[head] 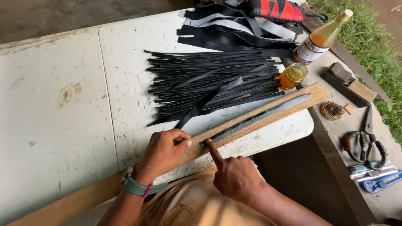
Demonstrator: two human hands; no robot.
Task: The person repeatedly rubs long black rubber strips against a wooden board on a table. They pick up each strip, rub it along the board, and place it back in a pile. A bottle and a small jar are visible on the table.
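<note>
Now the left hand [164, 151] is curling knuckles-up, fingers bunched and pinching the near end of the grey strip [255, 119] lying along the wooden board [293, 109]. Meanwhile the right hand [234, 175] is pointing (other fingers folded in), its forefinger pressing on that strip just beside the left thumb, black strips [209, 83] piled beyond on the white table [54, 125].

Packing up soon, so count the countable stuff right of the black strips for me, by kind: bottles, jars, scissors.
Amber glass bottle with pale cap: 1
Small open glass jar of yellow liquid: 1
Black-handled metal scissors: 1
Total: 3
</note>
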